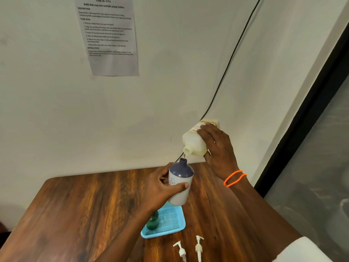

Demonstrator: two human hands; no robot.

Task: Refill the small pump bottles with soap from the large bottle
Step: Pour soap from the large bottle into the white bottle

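My left hand [160, 188] grips the small purple-topped bottle [180, 183], held up above the blue tray [175, 226]. My right hand [217, 146] is wrapped around the large soap bottle [194, 142], tipped neck-down, its mouth just above the small bottle's opening. A thin stream [184, 156] runs between them. A green bottle [152, 221] stands in the tray, partly hidden by my forearm. Two pump heads [188, 248] lie on the wooden table [85, 214] just in front of the tray. Risks: the small neck is narrow, so any drift or overtilt puts soap down the side and onto my fingers; can't see the fill level, so overflow is likely if I don't stop early.
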